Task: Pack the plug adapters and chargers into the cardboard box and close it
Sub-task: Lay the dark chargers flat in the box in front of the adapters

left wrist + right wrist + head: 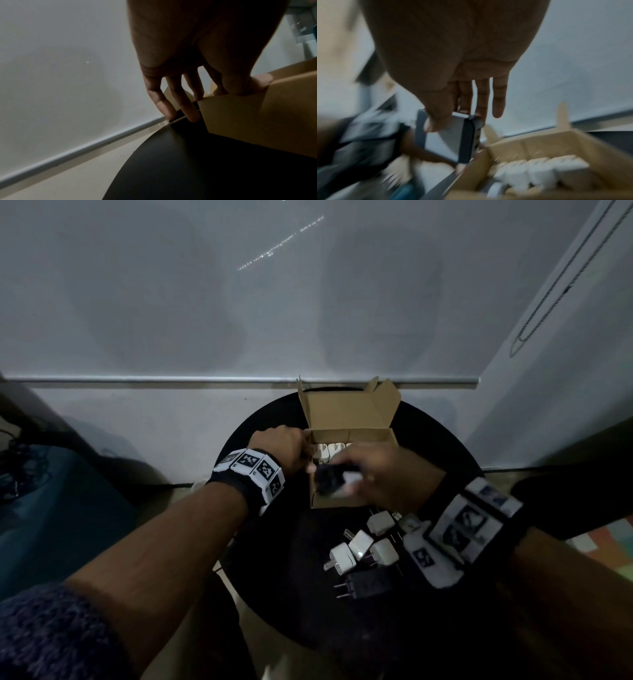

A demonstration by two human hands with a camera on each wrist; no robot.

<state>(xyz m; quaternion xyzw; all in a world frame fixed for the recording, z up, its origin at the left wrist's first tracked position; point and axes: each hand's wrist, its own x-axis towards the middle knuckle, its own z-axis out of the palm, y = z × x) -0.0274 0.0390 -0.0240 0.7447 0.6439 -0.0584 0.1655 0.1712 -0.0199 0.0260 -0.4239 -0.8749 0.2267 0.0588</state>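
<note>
Left hand point(284, 447) grips left wall of cardboard box point(346, 412), thumb on rim. Box open on round black table point(274, 542), white chargers point(539, 170) in row inside. Right hand point(383, 470) pinches black-and-grey adapter point(450, 139) over box. Loose chargers point(363, 546) near right wrist.
</note>
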